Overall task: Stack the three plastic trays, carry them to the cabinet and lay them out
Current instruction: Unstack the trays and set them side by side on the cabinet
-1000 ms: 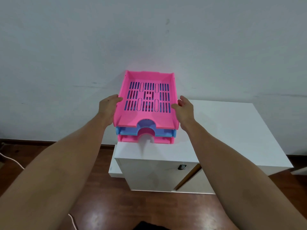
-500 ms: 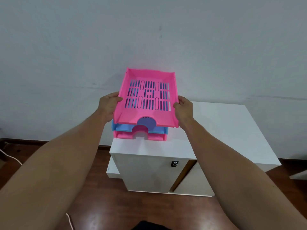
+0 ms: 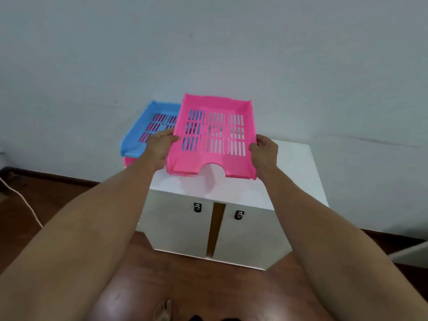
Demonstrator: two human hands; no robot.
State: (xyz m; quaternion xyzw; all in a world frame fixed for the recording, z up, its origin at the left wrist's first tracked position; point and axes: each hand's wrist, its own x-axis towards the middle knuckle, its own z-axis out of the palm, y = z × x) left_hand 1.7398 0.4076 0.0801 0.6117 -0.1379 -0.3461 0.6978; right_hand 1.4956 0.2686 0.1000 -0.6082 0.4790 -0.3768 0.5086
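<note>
A pale wall backs the white cabinet (image 3: pixel 291 163). Your left hand (image 3: pixel 159 147) and right hand (image 3: pixel 264 151) are each closed on a side edge of the top pink tray (image 3: pixel 213 137), held above the cabinet's middle. On the far left, the blue tray (image 3: pixel 139 135) sits on another pink tray (image 3: pixel 128 161). Stacking and carrying look done; laying out has just begun.

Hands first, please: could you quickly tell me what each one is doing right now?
Left hand: closed on the left edge of the pink tray.
Right hand: closed on the same tray's right edge.
</note>
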